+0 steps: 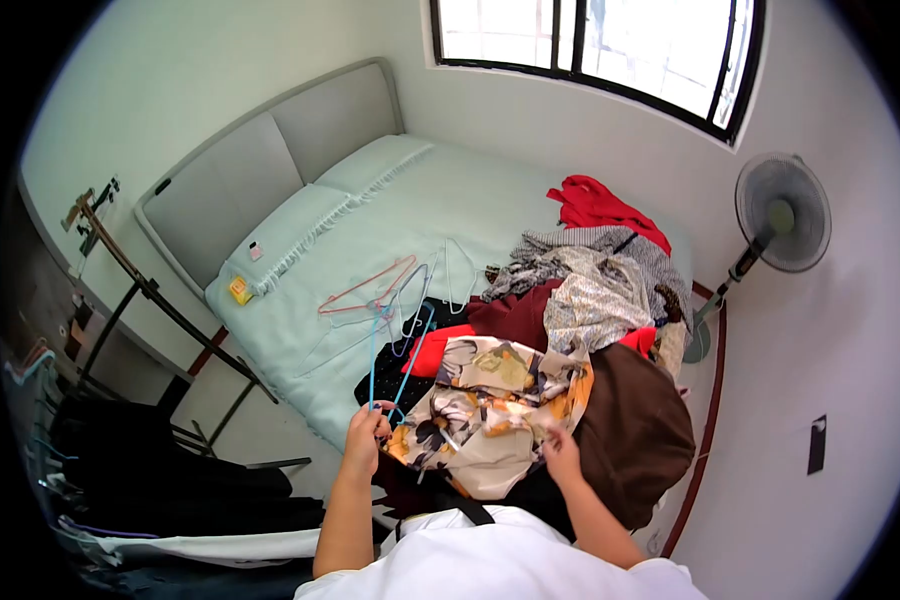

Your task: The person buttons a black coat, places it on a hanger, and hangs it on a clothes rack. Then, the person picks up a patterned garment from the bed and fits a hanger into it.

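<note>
My left hand (pixel 369 432) is closed around a light-blue clothes hanger (pixel 373 365), which stands up from my fingers over the near side of the bed. In front of me a floral garment (pixel 482 455) in cream, black and orange is spread over the clothes pile. At its right side my right hand (pixel 562 455) grips the fabric, its fingers slightly blurred. A brown garment (pixel 635 430) lies just right of that hand. Beyond the floral cloth are a maroon garment (pixel 515 312) and a patterned light garment (pixel 598 300).
Several loose hangers, including a pink one (pixel 368 288), lie on the pale green bed (pixel 300 335). A red garment (pixel 605 208) tops the pile's far end. A standing fan (pixel 782 215) is at the right, and a rack with dark clothes (pixel 160 460) at the left.
</note>
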### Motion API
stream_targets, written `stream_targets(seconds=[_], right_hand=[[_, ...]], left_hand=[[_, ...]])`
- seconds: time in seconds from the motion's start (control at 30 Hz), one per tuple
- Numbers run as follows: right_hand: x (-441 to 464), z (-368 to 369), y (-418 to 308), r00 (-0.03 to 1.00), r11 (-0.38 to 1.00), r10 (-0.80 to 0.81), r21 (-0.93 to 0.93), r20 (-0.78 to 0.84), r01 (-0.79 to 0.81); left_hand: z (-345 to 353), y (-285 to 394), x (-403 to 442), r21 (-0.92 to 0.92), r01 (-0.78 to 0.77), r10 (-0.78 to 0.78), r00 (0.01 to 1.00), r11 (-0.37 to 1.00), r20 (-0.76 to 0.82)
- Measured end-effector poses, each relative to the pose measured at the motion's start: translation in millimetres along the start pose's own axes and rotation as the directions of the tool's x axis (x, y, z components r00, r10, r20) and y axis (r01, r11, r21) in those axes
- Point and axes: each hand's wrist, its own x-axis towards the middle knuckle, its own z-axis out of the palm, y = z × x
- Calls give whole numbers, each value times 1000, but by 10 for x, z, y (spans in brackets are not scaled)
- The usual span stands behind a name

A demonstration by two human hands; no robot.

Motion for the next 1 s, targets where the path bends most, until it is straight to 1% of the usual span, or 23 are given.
stream_targets(seconds=[0.03,0.1,0.17,0.23,0.33,0.37,0.43,0.47,0.5,0.53,0.57,0.6,0.63,0.67,0.7,0.73,0.77,0.83,0.87,0.9,0.93,0.97,1.0], right_hand=[[49,-99,-117,998,999,-35,-7,-42,35],[139,-271,-345,993,997,-59,47,-102,64],[212,-490,-662,959,973,-229,-76,-166,219],[301,-609,-764,920,925,-355,-203,-164,321],[304,-689,-811,917,869,-391,-362,-83,338],[278,-719,-824,933,864,-356,-394,-43,312],[173,-769,-893,926,834,-373,-459,-63,305],[148,-780,-813,927,836,-370,-457,-60,304],[124,-815,-739,930,867,-342,-334,137,369],[95,-818,-681,886,894,-325,-198,330,402],[47,-807,-625,886,896,-323,-195,332,399],[-20,-838,-686,861,988,-104,-47,497,147],[-68,-844,-713,743,988,77,48,665,-145],[-99,-843,-673,743,987,82,51,664,-154],[-130,-865,-607,758,958,29,198,652,-207],[-168,-895,-583,777,906,-17,339,629,-254],[-199,-948,-566,782,896,-28,363,623,-257],[-214,-1122,-661,736,912,46,273,675,-307],[-219,-1186,-662,740,911,54,271,671,-312],[-226,-1247,-649,725,953,58,179,687,-246],[-239,-1300,-659,709,981,67,84,702,-176],[-258,-1351,-689,714,980,78,78,695,-183],[-278,-1416,-737,740,985,94,45,666,-166]], left_hand=[[-15,6,-70,115,-40,32,997,993,68],[28,89,-256,163,-73,36,974,984,222],[29,83,-384,223,-95,22,952,970,307],[27,24,-508,207,-128,53,941,970,334],[-2,-40,-680,208,-125,41,929,970,368],[-9,-40,-736,215,-123,37,930,969,366],[-34,-47,-857,217,-113,11,907,970,422],[-86,-82,-894,241,-91,-18,910,966,415],[-126,-124,-918,242,-86,-22,911,966,412],[-168,-166,-925,225,-61,-36,916,973,401],[-215,-212,-923,208,-35,-50,919,977,390],[-262,-265,-909,182,-31,-39,929,983,369],[-266,-325,-873,188,-28,-44,928,982,369],[-239,-403,-838,80,-41,20,968,996,250],[-249,-489,-784,-26,-66,69,990,997,121],[-340,-605,-686,28,-40,37,995,999,98],[-386,-757,-584,31,-28,25,994,999,105],[-432,-1045,-389,258,-3,15,999,966,-44],[-525,-1221,-280,347,81,-61,996,934,-67],[-687,-1522,-148,348,84,-68,996,934,-59],[-872,-1874,-16,496,-5,25,999,868,-33],[-970,-2085,78,625,-93,112,994,775,8],[-948,-2093,111,768,-44,51,999,639,15]])
